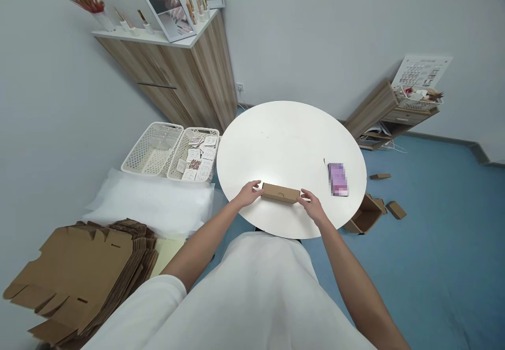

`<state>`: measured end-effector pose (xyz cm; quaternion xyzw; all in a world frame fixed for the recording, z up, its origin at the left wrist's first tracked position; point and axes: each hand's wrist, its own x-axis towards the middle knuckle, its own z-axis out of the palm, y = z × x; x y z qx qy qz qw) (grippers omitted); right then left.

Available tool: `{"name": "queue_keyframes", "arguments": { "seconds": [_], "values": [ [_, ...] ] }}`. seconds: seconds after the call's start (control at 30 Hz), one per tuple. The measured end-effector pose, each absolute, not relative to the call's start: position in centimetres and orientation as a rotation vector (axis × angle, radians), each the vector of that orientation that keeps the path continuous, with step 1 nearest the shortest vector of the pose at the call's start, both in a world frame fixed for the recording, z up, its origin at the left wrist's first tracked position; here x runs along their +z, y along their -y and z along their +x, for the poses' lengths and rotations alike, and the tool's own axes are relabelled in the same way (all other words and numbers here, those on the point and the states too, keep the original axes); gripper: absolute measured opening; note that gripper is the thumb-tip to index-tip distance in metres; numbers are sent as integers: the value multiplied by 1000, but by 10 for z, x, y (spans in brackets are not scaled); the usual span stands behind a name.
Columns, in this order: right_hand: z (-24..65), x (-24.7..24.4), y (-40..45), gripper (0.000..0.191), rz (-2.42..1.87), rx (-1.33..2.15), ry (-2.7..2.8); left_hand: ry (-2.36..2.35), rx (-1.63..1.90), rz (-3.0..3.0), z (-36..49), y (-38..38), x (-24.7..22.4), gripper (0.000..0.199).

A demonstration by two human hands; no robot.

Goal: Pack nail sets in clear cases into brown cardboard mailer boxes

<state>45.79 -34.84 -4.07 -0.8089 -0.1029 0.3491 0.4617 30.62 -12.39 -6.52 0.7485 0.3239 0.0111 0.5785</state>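
A small, long brown cardboard box [281, 192], closed, is at the near side of the round white table [292, 134]. My left hand [248, 193] grips its left end with thumb and fingers. At the opposite end, my right hand [311, 205] has its fingers on the right side of the box. Whether the box rests on the table or is slightly raised, I cannot tell. To the right lies a phone [338, 179] with a blurred purple screen.
Left of the table stand two white baskets [152, 147], one holding cards and small packets. Nearer are white sheets [153, 200] and a stack of flat cardboard blanks [79, 271]. An open carton [363, 216] and several small boxes [396, 210] lie on the floor at right.
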Motion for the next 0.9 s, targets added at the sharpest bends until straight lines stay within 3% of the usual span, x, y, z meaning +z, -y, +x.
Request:
{"name": "queue_keyframes", "arguments": {
  "seconds": [0.4, 0.7, 0.9],
  "values": [
    [453, -37, 345, 49, -1922, 885, 298, -683, -2, 1711, 307, 127, -58, 41],
    [433, -51, 354, 24, -1927, 793, 218, -710, 4, 1718, 306, 153, -72, 23],
    [417, -68, 375, 40, -1977, 780, 202, -787, -95, 1854, 295, 176, -89, 39]
  ]
}}
